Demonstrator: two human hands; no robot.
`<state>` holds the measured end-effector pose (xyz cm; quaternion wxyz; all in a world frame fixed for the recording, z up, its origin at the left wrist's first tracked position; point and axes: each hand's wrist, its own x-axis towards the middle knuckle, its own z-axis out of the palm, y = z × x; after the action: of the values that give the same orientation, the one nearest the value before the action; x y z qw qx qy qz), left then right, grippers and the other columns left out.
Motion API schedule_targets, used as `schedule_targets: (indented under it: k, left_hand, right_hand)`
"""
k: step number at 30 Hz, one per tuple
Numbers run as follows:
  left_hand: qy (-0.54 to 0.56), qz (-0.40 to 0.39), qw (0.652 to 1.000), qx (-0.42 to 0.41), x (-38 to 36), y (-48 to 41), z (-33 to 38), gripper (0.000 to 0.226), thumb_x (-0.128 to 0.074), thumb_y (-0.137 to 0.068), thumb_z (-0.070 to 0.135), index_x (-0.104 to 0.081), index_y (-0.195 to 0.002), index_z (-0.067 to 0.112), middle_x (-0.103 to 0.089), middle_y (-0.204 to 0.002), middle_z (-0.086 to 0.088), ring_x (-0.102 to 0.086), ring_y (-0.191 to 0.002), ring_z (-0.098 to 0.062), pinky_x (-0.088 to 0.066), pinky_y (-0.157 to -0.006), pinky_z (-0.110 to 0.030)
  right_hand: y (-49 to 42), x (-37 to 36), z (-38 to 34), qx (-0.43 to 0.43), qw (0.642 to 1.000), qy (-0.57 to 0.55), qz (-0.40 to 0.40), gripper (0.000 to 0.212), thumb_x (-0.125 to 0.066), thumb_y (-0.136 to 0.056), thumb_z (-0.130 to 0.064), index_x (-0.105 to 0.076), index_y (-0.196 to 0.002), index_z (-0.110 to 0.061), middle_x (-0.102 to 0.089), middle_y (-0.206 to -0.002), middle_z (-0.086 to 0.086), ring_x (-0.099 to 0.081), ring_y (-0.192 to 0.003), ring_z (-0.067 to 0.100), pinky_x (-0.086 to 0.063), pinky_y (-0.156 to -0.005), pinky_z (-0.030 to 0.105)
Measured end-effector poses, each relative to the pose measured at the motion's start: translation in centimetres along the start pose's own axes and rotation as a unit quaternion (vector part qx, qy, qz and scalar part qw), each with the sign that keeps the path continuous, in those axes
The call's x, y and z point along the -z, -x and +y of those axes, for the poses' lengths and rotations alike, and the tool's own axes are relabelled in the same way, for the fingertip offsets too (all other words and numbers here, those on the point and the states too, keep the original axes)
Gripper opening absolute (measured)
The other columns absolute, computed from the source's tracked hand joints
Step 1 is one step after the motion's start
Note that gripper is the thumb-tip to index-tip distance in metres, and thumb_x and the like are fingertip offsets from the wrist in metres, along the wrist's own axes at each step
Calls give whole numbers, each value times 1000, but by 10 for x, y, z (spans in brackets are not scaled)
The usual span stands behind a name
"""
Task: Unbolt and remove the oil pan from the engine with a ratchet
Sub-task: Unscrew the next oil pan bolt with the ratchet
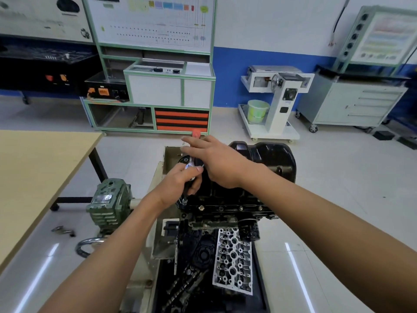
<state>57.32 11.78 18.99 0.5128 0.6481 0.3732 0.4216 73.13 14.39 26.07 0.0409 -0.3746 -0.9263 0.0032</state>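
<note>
Left hand (180, 184) clenched round the head of the ratchet (191, 159), socket down at the near-left flange of the oil pan (270, 159), still seated on the engine (225, 199); right hand (216, 161) lays straight fingers across the handle, which points away.

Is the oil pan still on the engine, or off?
On. The oil pan sits on the engine, flange bolts in place; the left hand grips the ratchet.

Found ratchet (191, 161) shaft largely hidden beneath right grip (216, 163) at left end of oil pan (270, 159); head covered by left grip (178, 186). Cannot see bolt inside socket (185, 201). Chart (155, 21) lettering beyond oil pan too blurred to read.
</note>
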Motion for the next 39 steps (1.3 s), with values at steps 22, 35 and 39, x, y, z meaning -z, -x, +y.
schedule_targets:
  k: [22, 35, 39]
  left_hand:
    - [29, 185, 982, 3, -8, -13, 0, 51, -45, -88, 48, -48, -56, 9, -46, -52, -8, -40, -47, -14, -34, -47, -21]
    - [-6, 16, 1000, -11, 6, -10, 0, 51, -53, -87, 53, -58, -53, 17, -54, -51, -9, -51, -53, -21, -43, -60, -21]
    - [-8, 8, 1000, -5, -1, -10, 0, 53, -53, -85, 59, -52, -51, 18, -48, -49, -8, -46, -52, -23, -44, -61, -23]
  right_hand:
    - [49, 36, -50, -95, 986, -97, -96, 39, -66, -89, -44, -53, -61, -20, -57, -56, -4, -55, -53, 14, -45, -54, 30]
    - [2, 15, 4, -68, 998, -19, 2, 62, -50, -82, 5, -59, -134, -28, -50, -147, 0, -49, -129, 27, -46, -97, 42]
    - [-1, 1, 9, -46, 994, -100, -17, 74, -48, -85, 9, -41, -150, -26, -18, -165, -7, -30, -144, 23, -34, -112, 40]
